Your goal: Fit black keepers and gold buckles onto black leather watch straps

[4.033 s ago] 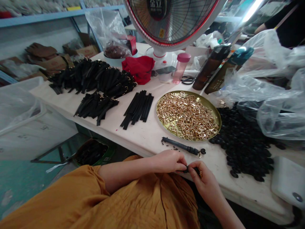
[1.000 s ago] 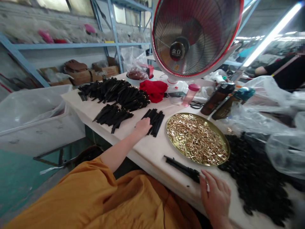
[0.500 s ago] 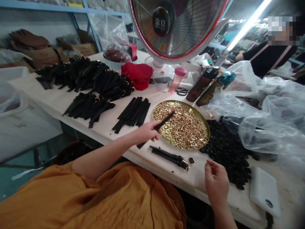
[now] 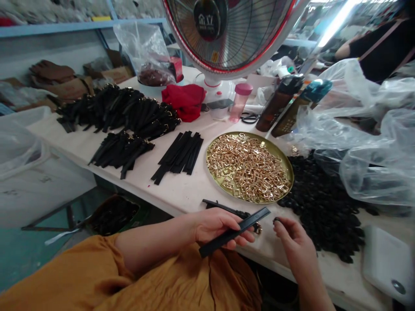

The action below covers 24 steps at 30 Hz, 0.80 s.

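Note:
My left hand [image 4: 223, 226] grips a flat black strap [image 4: 235, 233], thumb on top and fingers beneath, its far end pointing up and right. Just to the right, my right hand [image 4: 293, 239] pinches a small black loop [image 4: 276, 220] between thumb and forefinger, apart from the strap. Behind the left hand lie finished-looking black straps with gold buckles [image 4: 258, 228], partly hidden by it. Gold buckles fill a round tray [image 4: 210, 172] beyond the hands. A heap of small black loops [image 4: 324, 211] lies to the right of the tray.
Plain black straps [image 4: 180, 153] lie left of the tray, with piles of buckled straps [image 4: 119, 108] farther back. A fan [image 4: 227, 39], a pink cup [image 4: 241, 101] and two bottles [image 4: 280, 103] stand behind. Plastic bags [image 4: 376, 151] and a white device [image 4: 387, 263] are at right.
My left hand has brought the strap down from over the tray to in front of me, near the right hand. A small black loop now shows in my right fingertips.

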Each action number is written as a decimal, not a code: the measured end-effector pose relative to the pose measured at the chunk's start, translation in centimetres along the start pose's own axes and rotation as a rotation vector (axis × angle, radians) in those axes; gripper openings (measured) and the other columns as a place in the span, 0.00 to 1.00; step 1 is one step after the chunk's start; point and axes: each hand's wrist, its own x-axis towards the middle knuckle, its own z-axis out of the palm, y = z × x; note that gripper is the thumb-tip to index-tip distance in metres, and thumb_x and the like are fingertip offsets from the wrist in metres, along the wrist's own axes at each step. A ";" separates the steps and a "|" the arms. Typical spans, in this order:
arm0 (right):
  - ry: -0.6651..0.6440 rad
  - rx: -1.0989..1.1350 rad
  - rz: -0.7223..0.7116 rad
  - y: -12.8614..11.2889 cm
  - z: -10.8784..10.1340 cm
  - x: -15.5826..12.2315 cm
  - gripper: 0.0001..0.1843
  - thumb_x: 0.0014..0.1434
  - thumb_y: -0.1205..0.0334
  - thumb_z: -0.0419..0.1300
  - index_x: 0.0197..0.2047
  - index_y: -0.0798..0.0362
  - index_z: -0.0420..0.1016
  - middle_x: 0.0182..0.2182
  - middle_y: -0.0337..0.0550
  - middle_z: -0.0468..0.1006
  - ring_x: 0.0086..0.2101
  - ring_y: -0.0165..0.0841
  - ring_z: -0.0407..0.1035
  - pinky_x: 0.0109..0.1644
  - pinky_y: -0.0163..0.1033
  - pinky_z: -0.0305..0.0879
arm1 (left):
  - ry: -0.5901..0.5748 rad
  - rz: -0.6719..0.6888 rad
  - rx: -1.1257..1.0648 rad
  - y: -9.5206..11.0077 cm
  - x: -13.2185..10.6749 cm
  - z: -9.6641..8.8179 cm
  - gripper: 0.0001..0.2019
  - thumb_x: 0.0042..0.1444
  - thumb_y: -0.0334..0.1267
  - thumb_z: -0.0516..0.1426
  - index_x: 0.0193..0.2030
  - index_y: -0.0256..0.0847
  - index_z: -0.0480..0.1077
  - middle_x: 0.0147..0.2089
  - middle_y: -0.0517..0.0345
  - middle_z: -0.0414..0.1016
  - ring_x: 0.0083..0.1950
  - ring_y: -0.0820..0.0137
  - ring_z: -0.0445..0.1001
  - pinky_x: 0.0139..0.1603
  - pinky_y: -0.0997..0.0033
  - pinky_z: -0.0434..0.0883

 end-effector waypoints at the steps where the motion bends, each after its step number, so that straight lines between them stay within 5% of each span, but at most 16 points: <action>1: -0.017 0.147 0.071 -0.1 0.0 -0.5 0.18 0.49 0.49 0.60 0.38 0.53 0.71 0.30 0.42 0.74 0.29 0.34 0.68 0.37 0.41 0.63 | -0.001 -0.001 0.007 0.0 0.0 0.1 0.17 0.43 0.26 0.54 0.43 0.30 0.68 0.37 0.52 0.72 0.29 0.75 0.72 0.22 0.81 0.68; 5: -0.045 0.666 0.226 -1.0 0.6 -2.0 0.16 0.49 0.54 0.62 0.42 0.51 0.71 0.32 0.40 0.74 0.27 0.28 0.67 0.35 0.38 0.66 | -0.009 0.033 0.066 -0.4 0.1 0.5 0.16 0.42 0.28 0.54 0.41 0.31 0.68 0.36 0.50 0.73 0.29 0.74 0.73 0.22 0.80 0.69; 9: -0.023 0.874 0.302 -1.9 1.2 -2.4 0.16 0.48 0.57 0.64 0.41 0.50 0.73 0.31 0.39 0.75 0.26 0.24 0.68 0.34 0.32 0.67 | -0.016 0.065 0.188 -0.8 0.2 0.7 0.16 0.42 0.29 0.53 0.41 0.33 0.67 0.35 0.51 0.72 0.29 0.74 0.72 0.23 0.80 0.68; 13: -0.009 0.926 0.343 -2.6 1.3 -2.6 0.16 0.46 0.56 0.65 0.40 0.49 0.73 0.28 0.36 0.75 0.27 0.24 0.69 0.35 0.30 0.68 | 0.062 0.063 0.541 -1.2 -0.2 0.9 0.12 0.46 0.29 0.49 0.40 0.36 0.65 0.34 0.57 0.71 0.27 0.77 0.70 0.23 0.80 0.66; 20: -0.072 0.806 0.247 -3.4 2.1 -3.8 0.16 0.47 0.55 0.64 0.39 0.51 0.72 0.31 0.37 0.75 0.27 0.27 0.69 0.37 0.38 0.68 | 0.250 0.279 1.297 -0.2 -0.2 2.1 0.12 0.58 0.38 0.42 0.37 0.37 0.63 0.27 0.60 0.68 0.24 0.76 0.66 0.26 0.77 0.62; 24: -0.069 0.706 0.110 -4.6 2.6 -4.7 0.14 0.51 0.54 0.60 0.39 0.52 0.70 0.27 0.35 0.73 0.27 0.27 0.68 0.36 0.36 0.65 | 0.364 0.462 1.607 0.1 -0.1 2.5 0.14 0.57 0.42 0.44 0.34 0.38 0.67 0.33 0.56 0.71 0.33 0.70 0.68 0.32 0.75 0.61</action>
